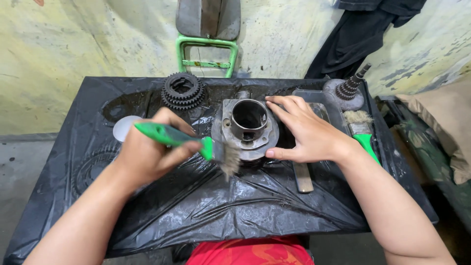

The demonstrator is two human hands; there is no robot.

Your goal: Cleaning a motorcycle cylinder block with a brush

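Head view looks straight down on a table draped in wet black plastic sheet (196,206). My left hand (147,152), left of centre, is curled tight round the green handle of a paintbrush (196,143), with the bristles angled down against the near side of the metal cylinder (249,128). I judge that tilt lets the bristle tips reach the fins along the lower edge. My right hand (306,132) lies flat with fingers spread against the right side of the cylinder, thumb hooked round the front, apparently to keep the part from sliding on the slick sheet while the brush pushes at it. The cylinder stands upright at the centre of the frame, bore facing up.

Above and left of it a stack of dark gears (183,91) rests on the sheet, well apart from both hands. In the upper right sits a toothed shaft on a round plate (349,91), and just below it a second brush (362,135) with a green handle lies beside my right wrist. A flat metal bar (303,177) lies under the right hand. A green metal frame (207,54) stands against the wall behind.
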